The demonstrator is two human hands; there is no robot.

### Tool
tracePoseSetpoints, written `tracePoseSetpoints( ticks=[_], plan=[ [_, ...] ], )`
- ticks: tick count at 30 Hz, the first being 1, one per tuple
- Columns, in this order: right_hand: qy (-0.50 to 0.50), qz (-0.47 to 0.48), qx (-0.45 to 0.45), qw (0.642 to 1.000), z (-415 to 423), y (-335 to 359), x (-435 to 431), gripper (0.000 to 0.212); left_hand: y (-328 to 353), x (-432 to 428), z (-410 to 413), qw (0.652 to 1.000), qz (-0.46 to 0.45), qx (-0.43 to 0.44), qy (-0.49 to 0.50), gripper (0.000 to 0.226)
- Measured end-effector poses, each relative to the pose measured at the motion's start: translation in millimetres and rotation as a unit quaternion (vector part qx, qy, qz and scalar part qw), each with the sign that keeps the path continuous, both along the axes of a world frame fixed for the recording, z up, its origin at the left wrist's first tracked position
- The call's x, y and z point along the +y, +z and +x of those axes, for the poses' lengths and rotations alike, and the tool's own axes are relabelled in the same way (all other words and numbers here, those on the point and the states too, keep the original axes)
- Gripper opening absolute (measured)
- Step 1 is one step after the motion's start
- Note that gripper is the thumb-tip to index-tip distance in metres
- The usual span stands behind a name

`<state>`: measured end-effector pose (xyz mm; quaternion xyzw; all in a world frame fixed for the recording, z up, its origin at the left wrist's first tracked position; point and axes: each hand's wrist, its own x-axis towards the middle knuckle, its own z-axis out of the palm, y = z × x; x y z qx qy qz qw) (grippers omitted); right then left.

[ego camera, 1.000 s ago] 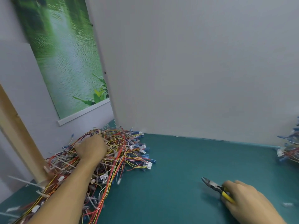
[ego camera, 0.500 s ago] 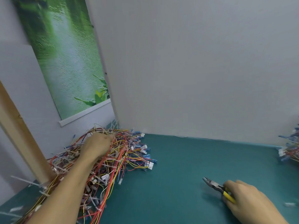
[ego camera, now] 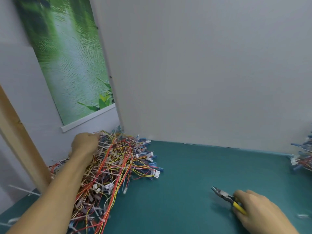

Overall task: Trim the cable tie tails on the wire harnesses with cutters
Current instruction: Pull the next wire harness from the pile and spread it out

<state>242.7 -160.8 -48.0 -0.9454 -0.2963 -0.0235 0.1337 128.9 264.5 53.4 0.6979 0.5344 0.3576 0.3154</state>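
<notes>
Since the earlier frame the left hand [ego camera: 84, 146] has been carried deeper into the heaped wire harnesses [ego camera: 118, 166], fingers curled round wires. One harness is being selected (so it is judged). Next it must be drawn clear towards the cutters [ego camera: 224, 196], gripped in the right hand [ego camera: 255, 210] resting on the green mat [ego camera: 194, 169]. A grey partition [ego camera: 202, 73] stands behind.

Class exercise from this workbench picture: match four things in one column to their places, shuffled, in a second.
Things
1. yellow-handled metal cutters
2. large tangled pile of red, yellow and blue wire harnesses
3. smaller heap of blue and red wire harnesses
4. green wall poster

Places
A. far right edge of the teal tabletop
B. on the wall, upper left
C. gripped in the right hand
D. table's left side, gripped by the left hand

Pairs: 1-C, 2-D, 3-A, 4-B
</notes>
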Motion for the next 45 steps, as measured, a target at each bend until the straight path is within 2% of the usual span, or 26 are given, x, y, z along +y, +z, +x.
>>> tracePoseSetpoints(
  ticks=[2,4,5,7,8,10,11,12,13,15,17,19,22,24,26,27,28,29,31,35,37,39,40,42,43,45],
  plan=[
    [-0.001,0.002,-0.001,1.0,0.3,-0.2,0.2,0.013,15.0,1.5,-5.4,0.988,-0.031,-0.15,0.012,0.023],
    [-0.001,0.005,-0.001,1.0,0.5,-0.4,0.8,0.015,22.7,-5.0,-13.0,0.971,0.047,-0.236,0.018,0.018],
    [-0.002,0.006,0.0,1.0,0.5,-0.7,1.0,0.016,22.3,-11.1,-18.1,0.964,0.117,-0.239,0.014,0.017],
    [-0.001,0.004,-0.001,1.0,0.2,-0.9,1.4,0.017,12.9,-24.5,-27.7,0.956,0.236,-0.174,-0.027,0.016],
    [-0.001,0.004,-0.002,1.0,-0.1,-0.8,1.4,0.017,5.2,-29.8,-29.5,0.957,0.254,-0.113,-0.081,0.019],
    [-0.002,0.007,-0.003,1.0,-0.6,-0.1,0.9,0.017,-13.2,-37.9,-27.0,0.948,0.214,0.057,-0.231,0.022],
    [-0.002,0.005,-0.003,1.0,-0.8,0.3,0.9,0.017,-22.5,-41.7,-24.4,0.922,0.206,0.157,-0.286,0.024],
    [-0.002,0.005,-0.003,1.0,-1.0,0.6,0.8,0.016,-30.3,-44.3,-21.9,0.895,0.216,0.236,-0.311,0.027],
    [-0.002,0.007,-0.002,1.0,-1.4,0.6,0.8,0.015,-33.7,-45.9,-20.3,0.881,0.231,0.271,-0.311,0.028],
    [0.0,0.011,-0.001,1.0,-1.0,0.7,0.4,0.014,-30.9,-43.4,-20.0,0.877,0.255,0.26,-0.315,0.029],
    [0.002,0.014,-0.001,1.0,-0.3,0.3,-0.1,0.013,-27.4,-36.5,-18.5,0.873,0.277,0.245,-0.319,0.049],
    [0.001,0.019,-0.001,1.0,0.3,0.1,-0.1,0.014,-21.3,-33.5,-15.2,0.874,0.291,0.249,-0.299,0.058],
    [0.002,0.025,-0.002,1.0,0.1,-1.0,0.2,0.016,-11.0,-27.8,-5.9,0.912,0.28,0.213,-0.21,0.063],
    [0.001,0.026,-0.002,1.0,-0.2,-1.4,0.5,0.016,-0.6,-22.2,5.2,0.952,0.226,0.161,-0.13,0.059],
    [-0.002,0.025,-0.001,1.0,-0.3,-1.1,0.7,0.017,10.6,-14.6,22.0,0.994,0.041,0.029,-0.096,0.043],
    [-0.003,0.024,0.0,1.0,-0.4,-0.8,0.7,0.017,14.8,-11.2,30.7,0.987,-0.088,-0.066,-0.118,0.033],
    [-0.005,0.022,0.002,1.0,-0.5,-0.3,1.0,0.017,17.8,-8.3,38.2,0.959,-0.197,-0.148,-0.14,0.024],
    [-0.006,0.021,0.002,1.0,-0.5,0.4,1.4,0.017,19.9,-5.4,44.3,0.933,-0.266,-0.193,-0.147,0.019],
    [-0.006,0.019,0.002,1.0,-0.7,0.6,1.7,0.016,18.2,0.5,54.5,0.911,-0.319,-0.219,-0.142,0.019],
    [-0.006,0.013,0.004,1.0,-1.1,1.8,1.1,0.013,15.3,-2.5,58.0,0.894,-0.359,-0.245,-0.106,0.032],
    [-0.006,0.011,0.003,1.0,-1.5,2.2,0.7,0.013,20.3,-5.6,53.9,0.877,-0.372,-0.287,-0.102,0.029],
    [-0.003,0.011,0.004,1.0,-1.7,1.8,0.4,0.013,28.9,-12.4,51.3,0.878,-0.339,-0.315,-0.123,0.018],
    [-0.003,0.013,0.005,1.0,-1.6,1.8,0.5,0.014,32.5,-18.0,50.6,0.895,-0.281,-0.318,-0.136,0.014],
    [-0.003,0.012,0.008,1.0,-1.1,2.2,0.7,0.014,35.5,-35.2,46.2,0.939,-0.105,-0.272,-0.185,0.005],
    [-0.003,0.009,0.009,1.0,-1.2,2.7,0.8,0.013,34.8,-43.9,43.9,0.949,-0.03,-0.229,-0.216,0.012],
    [-0.004,0.006,0.007,1.0,-2.8,2.6,0.9,0.012,30.9,-55.3,41.5,0.944,0.003,-0.188,-0.271,0.014]
  ],
)
